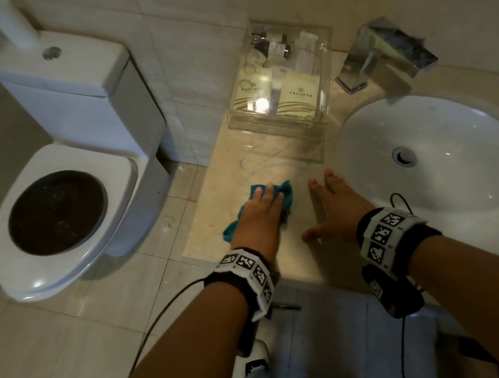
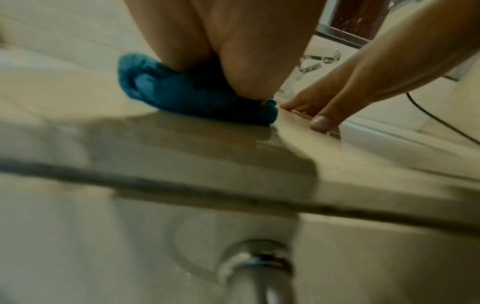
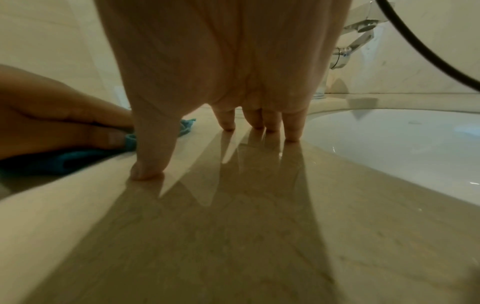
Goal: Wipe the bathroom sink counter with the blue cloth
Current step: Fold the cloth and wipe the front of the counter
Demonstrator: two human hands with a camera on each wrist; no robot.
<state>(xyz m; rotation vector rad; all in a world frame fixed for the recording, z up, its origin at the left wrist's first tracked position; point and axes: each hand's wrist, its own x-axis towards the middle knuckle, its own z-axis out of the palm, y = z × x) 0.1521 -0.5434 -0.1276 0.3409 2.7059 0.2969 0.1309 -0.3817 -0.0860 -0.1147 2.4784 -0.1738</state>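
The blue cloth (image 1: 287, 191) lies bunched on the beige marble counter (image 1: 269, 159), near its left front corner. My left hand (image 1: 261, 213) presses down on it with straight fingers, and cloth edges stick out on both sides. From the left wrist the cloth (image 2: 187, 94) is squashed under the palm (image 2: 233, 51). My right hand (image 1: 329, 205) lies flat on the bare counter just right of the cloth, fingers spread, holding nothing. In the right wrist view its fingertips (image 3: 292, 135) touch the glossy counter (image 3: 233, 205) beside the sink (image 3: 389, 139), with the cloth (image 3: 64, 160) to the left.
A white oval sink (image 1: 470, 186) fills the counter's right side, with a chrome faucet (image 1: 383, 53) behind it. A clear box of toiletries (image 1: 281, 85) stands at the back against the wall. A white toilet (image 1: 77, 183) sits left, beyond the counter's edge. Wet streaks (image 1: 270, 162) lie ahead of the cloth.
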